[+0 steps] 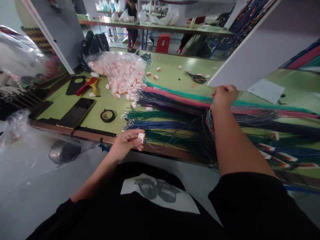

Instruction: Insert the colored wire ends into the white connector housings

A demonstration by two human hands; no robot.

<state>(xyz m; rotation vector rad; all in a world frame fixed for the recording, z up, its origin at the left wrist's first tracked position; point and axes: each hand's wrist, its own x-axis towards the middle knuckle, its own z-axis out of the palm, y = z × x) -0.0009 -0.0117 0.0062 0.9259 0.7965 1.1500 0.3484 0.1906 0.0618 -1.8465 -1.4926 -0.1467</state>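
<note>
Lengthwise near-upright, connector (141,137) in left grip (127,140), orange edge rightward.

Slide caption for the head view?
Left hand holds a white-and-orange connector beside colored wire bundles; right hand over them.

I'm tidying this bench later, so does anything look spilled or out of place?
Slightly: a few loose plugs lie scattered on the bench beside the plastic bag holding a heap of similar ones, as if spilled. Others lie near the ends of the wires. Nothing looks clearly damaged.
</note>
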